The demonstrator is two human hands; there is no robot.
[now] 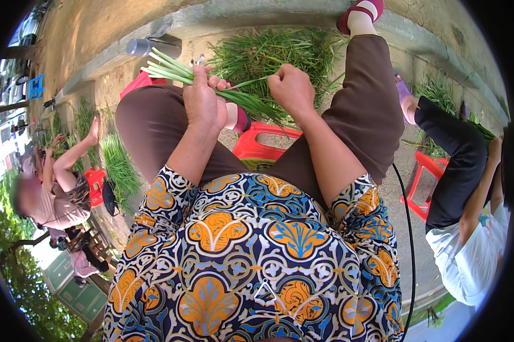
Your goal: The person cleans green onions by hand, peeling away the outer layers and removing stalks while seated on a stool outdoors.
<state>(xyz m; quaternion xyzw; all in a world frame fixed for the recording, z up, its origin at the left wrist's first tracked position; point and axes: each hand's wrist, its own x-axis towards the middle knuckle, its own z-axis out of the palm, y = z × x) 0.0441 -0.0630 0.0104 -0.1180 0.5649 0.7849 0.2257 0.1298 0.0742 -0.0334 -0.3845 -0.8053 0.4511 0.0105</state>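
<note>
My left hand [205, 98] is closed around a bunch of long green leafy stalks, perhaps garlic chives [167, 70], above my left knee. The pale stem ends point up and left, while the green leaves trail right between my hands. My right hand [293, 89] is a fist with fingertips pinching a thin green leaf [257, 80] that stretches towards the bunch. Beyond both hands a large heap of loose green leaves [278, 51] lies on the ground.
A grey metal flask [139, 47] stands beyond my left knee near a kerb [223, 15]. Below me is a red plastic stool [257, 141]. Seated people are at left [60, 196] and right [466, 243], near more greens [118, 162]. A black cable [406, 209] runs at my right.
</note>
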